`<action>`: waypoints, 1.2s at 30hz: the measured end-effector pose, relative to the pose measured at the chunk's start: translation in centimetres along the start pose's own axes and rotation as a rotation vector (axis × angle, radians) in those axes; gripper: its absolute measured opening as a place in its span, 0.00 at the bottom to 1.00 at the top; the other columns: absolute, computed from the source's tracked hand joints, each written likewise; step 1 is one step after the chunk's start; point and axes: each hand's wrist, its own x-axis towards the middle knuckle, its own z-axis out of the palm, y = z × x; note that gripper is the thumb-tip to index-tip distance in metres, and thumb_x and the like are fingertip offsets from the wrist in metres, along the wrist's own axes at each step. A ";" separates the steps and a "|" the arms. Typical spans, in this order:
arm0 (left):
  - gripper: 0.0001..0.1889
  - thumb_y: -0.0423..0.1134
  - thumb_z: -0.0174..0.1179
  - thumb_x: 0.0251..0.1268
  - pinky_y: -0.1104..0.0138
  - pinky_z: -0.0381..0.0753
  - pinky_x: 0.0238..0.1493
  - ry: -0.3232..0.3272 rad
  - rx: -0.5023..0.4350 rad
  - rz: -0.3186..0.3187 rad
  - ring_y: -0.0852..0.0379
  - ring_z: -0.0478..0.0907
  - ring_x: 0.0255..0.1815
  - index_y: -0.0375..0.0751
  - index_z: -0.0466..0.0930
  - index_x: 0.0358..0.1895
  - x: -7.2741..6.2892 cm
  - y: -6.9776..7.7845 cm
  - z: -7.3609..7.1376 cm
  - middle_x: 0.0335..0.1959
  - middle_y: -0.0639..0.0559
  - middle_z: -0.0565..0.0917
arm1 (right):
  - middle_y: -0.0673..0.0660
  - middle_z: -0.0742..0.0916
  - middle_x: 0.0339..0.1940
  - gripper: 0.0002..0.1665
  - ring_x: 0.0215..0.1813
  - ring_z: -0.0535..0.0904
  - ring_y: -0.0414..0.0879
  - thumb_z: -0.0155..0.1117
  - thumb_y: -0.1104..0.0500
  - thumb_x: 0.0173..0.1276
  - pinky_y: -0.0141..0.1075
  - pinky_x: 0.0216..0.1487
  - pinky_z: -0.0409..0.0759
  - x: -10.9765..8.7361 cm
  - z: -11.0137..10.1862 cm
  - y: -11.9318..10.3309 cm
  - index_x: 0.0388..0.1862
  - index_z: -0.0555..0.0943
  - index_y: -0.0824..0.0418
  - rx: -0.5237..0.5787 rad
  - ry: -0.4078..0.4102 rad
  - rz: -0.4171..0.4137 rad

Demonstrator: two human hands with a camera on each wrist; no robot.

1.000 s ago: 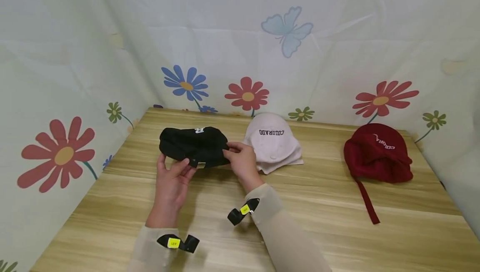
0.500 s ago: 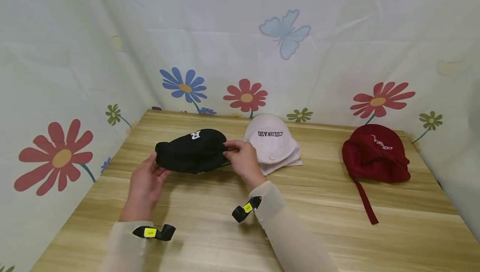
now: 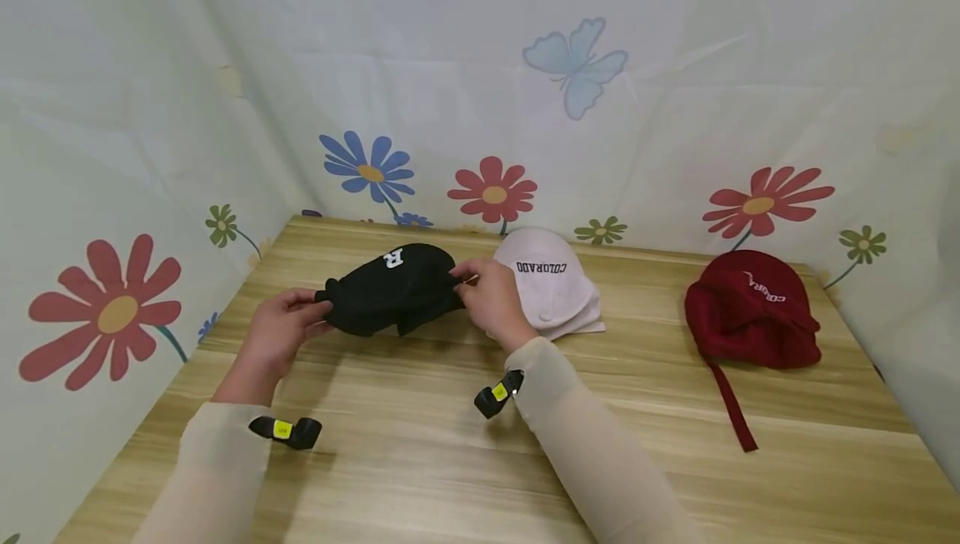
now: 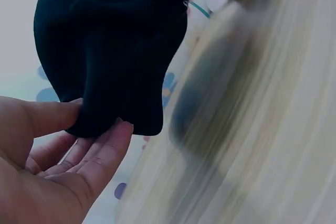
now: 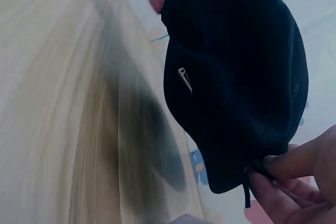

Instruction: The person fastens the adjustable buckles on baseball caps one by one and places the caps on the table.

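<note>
A black cap with a white letter on its front is held above the table, its shadow falling below. My left hand pinches its left end between thumb and fingers; the left wrist view shows the black cloth folded in that pinch. At the cap's other end, my right hand pinches the edge. Up close in the right wrist view, a thin dark cord or strap end hangs by the right fingers, and a small metal piece shows on the cap.
Just behind my right hand lies a white cap lettered COLORADO. Farther right rests a dark red cap, its strap trailing toward the front. A flower-printed cloth rises behind the wooden table.
My left hand has shifted left and up from the cap's lower edge to its left end. The black cap has turned, bringing more of its letter into view. My right hand keeps its pinch.
</note>
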 end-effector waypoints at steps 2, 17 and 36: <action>0.20 0.39 0.56 0.71 0.63 0.83 0.52 0.013 0.108 0.010 0.69 0.80 0.40 0.29 0.68 0.59 0.5 0.0 0.2 0.49 0.45 0.77 | 0.56 0.87 0.39 0.11 0.40 0.83 0.48 0.65 0.66 0.63 0.37 0.41 0.81 0.3 0.0 0.2 0.43 0.86 0.58 -0.060 0.010 -0.027; 0.11 0.32 0.60 0.64 0.63 0.76 0.43 0.137 0.572 0.108 0.44 0.78 0.45 0.30 0.78 0.48 3.7 -1.3 1.6 0.44 0.35 0.82 | 0.57 0.82 0.42 0.11 0.42 0.78 0.51 0.60 0.71 0.59 0.42 0.47 0.79 1.9 2.0 1.8 0.39 0.81 0.61 -0.399 -0.116 -0.066; 0.14 0.35 0.61 0.65 0.62 0.75 0.42 0.187 0.561 0.050 0.44 0.78 0.45 0.33 0.79 0.51 3.2 -2.5 2.6 0.45 0.36 0.82 | 0.57 0.84 0.32 0.04 0.37 0.82 0.52 0.62 0.68 0.62 0.41 0.40 0.82 1.7 3.4 3.4 0.33 0.81 0.59 -0.617 -0.102 -0.131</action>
